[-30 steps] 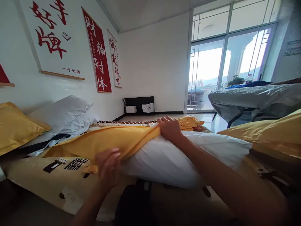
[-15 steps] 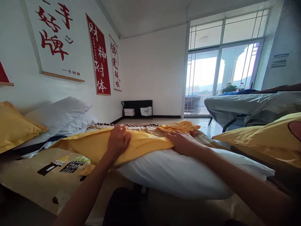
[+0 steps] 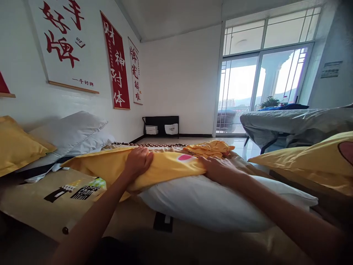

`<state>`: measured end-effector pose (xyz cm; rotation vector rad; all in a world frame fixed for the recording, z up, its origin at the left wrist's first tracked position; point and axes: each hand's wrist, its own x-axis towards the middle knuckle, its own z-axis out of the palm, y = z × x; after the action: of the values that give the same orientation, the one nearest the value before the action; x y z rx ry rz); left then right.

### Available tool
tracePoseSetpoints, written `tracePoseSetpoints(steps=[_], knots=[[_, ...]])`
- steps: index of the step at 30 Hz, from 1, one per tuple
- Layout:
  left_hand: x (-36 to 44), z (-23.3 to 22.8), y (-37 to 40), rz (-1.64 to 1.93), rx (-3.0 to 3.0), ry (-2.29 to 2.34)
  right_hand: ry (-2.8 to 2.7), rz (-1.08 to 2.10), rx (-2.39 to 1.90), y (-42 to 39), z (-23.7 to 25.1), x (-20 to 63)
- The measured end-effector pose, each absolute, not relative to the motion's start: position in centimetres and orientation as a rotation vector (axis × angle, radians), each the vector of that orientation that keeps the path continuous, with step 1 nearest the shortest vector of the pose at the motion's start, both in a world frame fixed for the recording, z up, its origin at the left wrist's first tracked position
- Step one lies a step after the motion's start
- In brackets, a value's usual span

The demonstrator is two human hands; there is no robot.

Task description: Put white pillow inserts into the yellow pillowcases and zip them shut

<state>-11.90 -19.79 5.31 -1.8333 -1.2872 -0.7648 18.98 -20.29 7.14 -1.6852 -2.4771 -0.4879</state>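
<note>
A white pillow lies in front of me, its far end inside a yellow pillowcase that has a pink spot near its right end. My left hand is closed on the cloth at the middle of the pillowcase. At the case's right end, my right hand grips the edge by the pillow, its fingertips partly hidden behind the fabric. The loose left part of the case stretches across the patterned bed sheet.
Behind the pillowcase lies a crumpled yellow cloth. White pillows and a yellow pillow rest at left; another yellow pillow is at right. A plastic-covered table stands beyond, near the glass door.
The yellow fabric has shifted between my hands, and a pink spot now shows beside my right hand. Both hands keep nearly the same places on the pillowcase.
</note>
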Motion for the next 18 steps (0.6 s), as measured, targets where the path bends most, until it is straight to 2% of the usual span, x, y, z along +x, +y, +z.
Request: tracePoseSetpoints(steps=[5, 7, 11, 15, 18], knots=[[-11.4, 9.3, -20.2, -0.677, -1.696, -1.480, -2.217, -1.270, -1.412, -20.6, 13.3, 19.1], [-11.2, 11.8, -20.8, -0.710, -1.565, -1.528, -2.042, -1.396, -1.282, -20.3, 14.8, 19.4], [-11.1, 14.0, -20.6, -0.738, -1.464, -1.498, -2.144, -1.312, -1.252, -19.1, 13.1, 20.7], [-12.1, 10.7, -17.7, -0.625, -1.631, -1.515, -2.498, -0.960, -1.215, -18.2, 9.0, 20.6], [-12.7, 8.0, -16.7, -0.765, -1.616, -1.473, -2.478, -1.036, -1.105, -17.9, 8.3, 19.2]])
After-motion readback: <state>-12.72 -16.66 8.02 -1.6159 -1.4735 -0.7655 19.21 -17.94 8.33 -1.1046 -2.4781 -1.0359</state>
